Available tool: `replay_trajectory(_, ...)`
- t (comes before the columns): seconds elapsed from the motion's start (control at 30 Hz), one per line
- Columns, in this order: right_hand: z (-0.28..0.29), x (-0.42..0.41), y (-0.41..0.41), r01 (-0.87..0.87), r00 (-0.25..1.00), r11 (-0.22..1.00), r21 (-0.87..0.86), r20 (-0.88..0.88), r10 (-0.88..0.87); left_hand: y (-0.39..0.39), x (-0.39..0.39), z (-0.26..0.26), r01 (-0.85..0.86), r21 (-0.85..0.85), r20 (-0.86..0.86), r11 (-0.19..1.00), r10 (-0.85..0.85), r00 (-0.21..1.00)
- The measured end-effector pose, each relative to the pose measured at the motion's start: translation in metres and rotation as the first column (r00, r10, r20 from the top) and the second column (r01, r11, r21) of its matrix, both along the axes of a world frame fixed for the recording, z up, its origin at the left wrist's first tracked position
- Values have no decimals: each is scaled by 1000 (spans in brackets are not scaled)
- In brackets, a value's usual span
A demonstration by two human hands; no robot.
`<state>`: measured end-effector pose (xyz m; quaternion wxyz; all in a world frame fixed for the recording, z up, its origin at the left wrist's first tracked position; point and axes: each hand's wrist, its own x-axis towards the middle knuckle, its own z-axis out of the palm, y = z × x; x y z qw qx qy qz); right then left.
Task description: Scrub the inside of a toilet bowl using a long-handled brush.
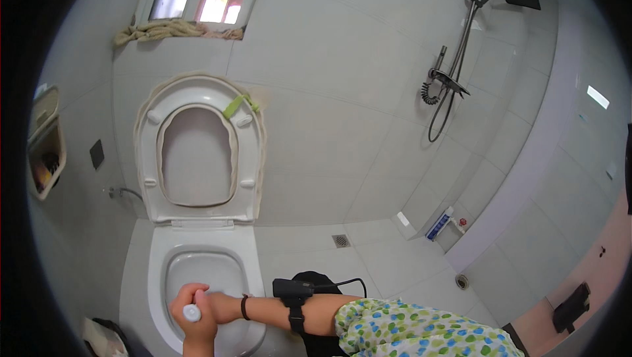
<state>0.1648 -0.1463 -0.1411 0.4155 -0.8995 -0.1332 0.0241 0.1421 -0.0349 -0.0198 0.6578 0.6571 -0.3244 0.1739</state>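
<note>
My left hand (pixel 193 325) is closed around a handle with a white rounded end (pixel 191 313), seen nearly end-on over the toilet bowl (pixel 157 283). The rest of that handle is hidden below the fist. Coming in from the right, my right hand (pixel 225 307) meets the left one at the handle. Its fingers are hidden, so its grip cannot be made out. A dark band circles the right wrist, and a black strapped device (pixel 294 289) sits on the forearm. Behind the bowl, the toilet seat (pixel 200 213) stands raised, edged in cream fabric with a green tab (pixel 234 106).
A wall box (pixel 61 147) hangs open at left, above a bin (pixel 106 339). Floor drains (pixel 340 241) (pixel 461 281) lie to the right. A blue and white tube (pixel 439 223) leans by a red-handled valve (pixel 462 222). The shower fixture (pixel 447 80) is on the wall.
</note>
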Motion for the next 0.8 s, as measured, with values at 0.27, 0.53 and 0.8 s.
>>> replay_trajectory(0.27,62,-30,15,-71,995,997,-25,-72,69,17,-10,-2,-36,-24,197,999,40,980)
replay_trajectory(0.53,-28,-14,-33,-176,974,930,323,195,117,-9,-9,-16,141,310,93,940,-178,980)
replay_trajectory(0.8,30,-34,-9,-12,996,959,-283,-83,-12,9,-23,-13,114,150,263,982,-151,953)
